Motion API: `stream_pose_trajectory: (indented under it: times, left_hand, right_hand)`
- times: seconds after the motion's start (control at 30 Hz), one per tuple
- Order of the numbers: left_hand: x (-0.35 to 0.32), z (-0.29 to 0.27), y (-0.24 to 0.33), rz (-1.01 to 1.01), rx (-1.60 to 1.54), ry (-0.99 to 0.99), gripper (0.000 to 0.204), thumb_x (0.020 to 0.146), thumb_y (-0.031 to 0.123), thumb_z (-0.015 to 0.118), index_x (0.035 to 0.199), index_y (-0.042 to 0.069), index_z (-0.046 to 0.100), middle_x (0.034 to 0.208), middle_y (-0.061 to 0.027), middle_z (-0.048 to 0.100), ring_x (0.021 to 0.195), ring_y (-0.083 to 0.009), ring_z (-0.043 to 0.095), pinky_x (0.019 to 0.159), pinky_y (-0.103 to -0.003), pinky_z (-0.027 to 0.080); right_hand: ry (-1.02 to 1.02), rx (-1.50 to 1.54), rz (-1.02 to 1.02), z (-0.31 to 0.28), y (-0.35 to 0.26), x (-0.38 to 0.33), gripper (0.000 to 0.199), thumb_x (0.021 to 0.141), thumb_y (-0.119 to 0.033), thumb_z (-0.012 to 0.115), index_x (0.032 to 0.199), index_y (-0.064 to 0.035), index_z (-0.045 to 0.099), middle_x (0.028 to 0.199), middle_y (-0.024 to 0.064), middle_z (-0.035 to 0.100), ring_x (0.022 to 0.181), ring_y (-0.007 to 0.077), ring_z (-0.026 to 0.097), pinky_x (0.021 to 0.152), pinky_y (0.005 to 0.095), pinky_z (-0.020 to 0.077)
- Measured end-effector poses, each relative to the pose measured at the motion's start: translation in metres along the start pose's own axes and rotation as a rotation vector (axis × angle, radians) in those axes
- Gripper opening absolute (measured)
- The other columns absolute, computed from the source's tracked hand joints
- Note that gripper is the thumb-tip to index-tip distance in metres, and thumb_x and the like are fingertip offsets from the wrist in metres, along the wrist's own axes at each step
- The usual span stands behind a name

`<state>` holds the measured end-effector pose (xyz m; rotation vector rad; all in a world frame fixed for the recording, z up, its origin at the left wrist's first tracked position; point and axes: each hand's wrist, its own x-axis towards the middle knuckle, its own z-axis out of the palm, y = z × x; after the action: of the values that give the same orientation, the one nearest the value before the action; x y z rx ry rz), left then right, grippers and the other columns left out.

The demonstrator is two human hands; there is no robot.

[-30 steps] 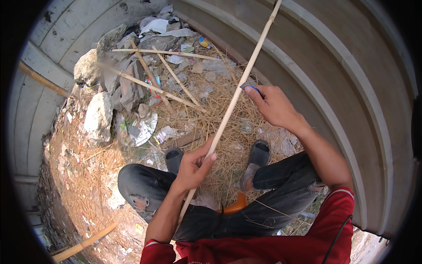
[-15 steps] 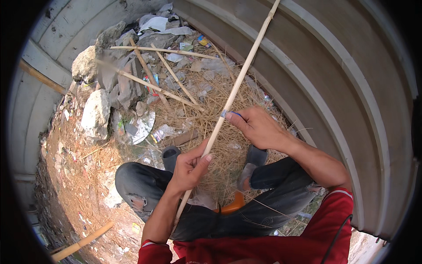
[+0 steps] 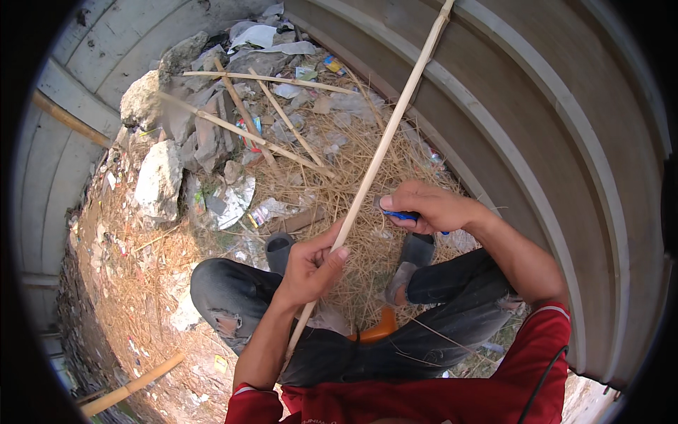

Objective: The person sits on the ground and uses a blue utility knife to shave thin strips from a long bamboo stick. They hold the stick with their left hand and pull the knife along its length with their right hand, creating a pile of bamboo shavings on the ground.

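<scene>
A long, pale bamboo stick (image 3: 373, 164) slants across the middle, from my lap up past the far metal wall. My left hand (image 3: 311, 267) is closed around its lower part, with the thumb lying along it. To the right of the stick, my right hand (image 3: 432, 206) grips a small blue-handled knife (image 3: 401, 215). Its greyish blade end shows beside the thumb and points toward the stick, a little apart from it. Most of the handle is hidden in the fingers.
Other bamboo sticks (image 3: 244, 130) lie crossed over rocks (image 3: 159, 180) and litter at the far left. Straw (image 3: 360, 240) covers the ground between my feet. Ribbed metal sheeting (image 3: 537, 141) stands close on the right. Something orange (image 3: 381, 326) is under my legs.
My right hand has drawn the knife off the stick, moving down toward me and slightly right. The left hand keeps its hold on the stick.
</scene>
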<state>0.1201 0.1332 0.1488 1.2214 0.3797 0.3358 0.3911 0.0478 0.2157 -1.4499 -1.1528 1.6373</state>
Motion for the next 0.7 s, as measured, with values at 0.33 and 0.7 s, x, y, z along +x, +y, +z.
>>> stream_pose_trajectory:
  times: [0.33, 0.7]
  left_hand:
    - [0.003, 0.003, -0.005, 0.001, 0.123, 0.050, 0.052, 0.105, 0.006, 0.062, 0.154, -0.002, 0.048, 0.069, 0.0082, 0.050, 0.058, 0.0008, 0.041, 0.050, -0.020, 0.031]
    - [0.010, -0.019, -0.004, 0.046, 0.171, 0.148, 0.052, 0.112, 0.022, 0.050, 0.158, 0.000, 0.040, 0.058, 0.0019, 0.048, 0.046, -0.0044, 0.042, 0.044, -0.022, 0.034]
  right_hand:
    - [0.491, -0.497, -0.230, 0.033, -0.005, 0.004, 0.034, 0.089, -0.033, 0.082, 0.082, -0.0014, 0.072, 0.055, 0.0014, 0.052, 0.049, 0.0095, 0.046, 0.049, 0.0319, 0.0367]
    - [-0.353, -0.532, -0.385, 0.043, -0.002, -0.007, 0.011, 0.083, -0.011, 0.078, 0.086, -0.0037, 0.070, 0.059, 0.0059, 0.057, 0.053, 0.0114, 0.052, 0.052, 0.0339, 0.0409]
